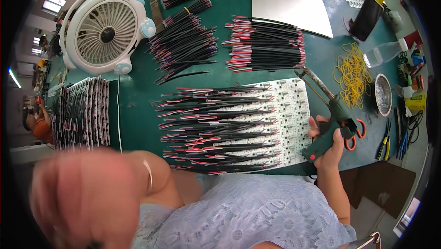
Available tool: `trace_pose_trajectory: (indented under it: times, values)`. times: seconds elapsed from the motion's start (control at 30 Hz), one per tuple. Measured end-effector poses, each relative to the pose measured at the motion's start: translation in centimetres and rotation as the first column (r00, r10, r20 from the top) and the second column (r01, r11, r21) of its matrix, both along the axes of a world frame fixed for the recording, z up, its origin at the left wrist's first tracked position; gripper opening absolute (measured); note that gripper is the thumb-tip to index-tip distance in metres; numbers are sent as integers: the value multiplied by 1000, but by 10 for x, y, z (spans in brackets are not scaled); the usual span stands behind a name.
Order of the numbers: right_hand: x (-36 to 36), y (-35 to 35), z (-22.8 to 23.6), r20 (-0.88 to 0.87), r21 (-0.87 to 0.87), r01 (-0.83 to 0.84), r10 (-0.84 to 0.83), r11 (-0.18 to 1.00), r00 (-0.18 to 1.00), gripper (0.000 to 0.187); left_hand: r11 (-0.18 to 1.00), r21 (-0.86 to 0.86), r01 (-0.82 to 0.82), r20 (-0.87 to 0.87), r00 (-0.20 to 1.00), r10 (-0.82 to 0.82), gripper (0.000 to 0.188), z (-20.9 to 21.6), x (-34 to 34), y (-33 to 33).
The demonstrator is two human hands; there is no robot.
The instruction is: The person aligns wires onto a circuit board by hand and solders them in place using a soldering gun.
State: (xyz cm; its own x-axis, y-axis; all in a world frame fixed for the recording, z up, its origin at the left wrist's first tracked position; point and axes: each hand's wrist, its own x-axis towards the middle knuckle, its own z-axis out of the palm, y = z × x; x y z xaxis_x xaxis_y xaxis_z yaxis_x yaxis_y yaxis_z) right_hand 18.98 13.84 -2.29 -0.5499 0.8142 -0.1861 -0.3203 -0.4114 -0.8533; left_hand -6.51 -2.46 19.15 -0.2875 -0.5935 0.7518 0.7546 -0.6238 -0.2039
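My right hand (334,151) is wrapped round the grip of a dark green soldering gun (341,111). Its metal barrel points up and left, toward the near end of a bundle of cut wires (266,46). Left of the gun lies a white circuit board panel (294,125), with rows of black-sleeved wires (216,127) stretching leftward from it. My left hand (87,198) is raised close to the camera at lower left, away from the table. Motion smears its fingers, so whether it holds anything is hidden.
A white fan (106,33) stands at back left, above stacked wired panels (85,111). More wire bundles (183,42) and a white sheet (289,5) lie behind. To the right are yellow rubber bands (351,74), a metal bowl (382,95), orange-handled scissors (351,143), pliers (385,143) and a bottle (386,52).
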Motion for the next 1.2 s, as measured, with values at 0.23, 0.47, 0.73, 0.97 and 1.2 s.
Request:
trace_pose_trajectory:
  times: [0.23, 0.47, 0.73, 0.97, 1.2]
  values:
    - [-2, 3, -5, -54, -76, 17, -22, 997, 998, 50, -571, -718, -399, -492, 871, 9, 64, -151, -124, -26]
    - [-3, 5, -5, -90, -88, 36, -44, 995, 995, 48, -611, -623, -489, -658, 750, 70, 46, -181, -138, 5]
    - [-4, 7, -7, -90, -39, -33, 29, 999, 996, 46, -669, -599, -440, -640, 766, 69, 39, -182, -149, 12]
    - [-4, 6, -3, -75, -37, -24, 21, 999, 997, 44, -595, -712, -372, -533, 838, 115, 38, -180, -158, 10]
    - [-9, 4, 3, -49, -40, 35, -36, 999, 998, 44, 63, -947, 314, 296, 782, 549, 21, -199, -175, -29]
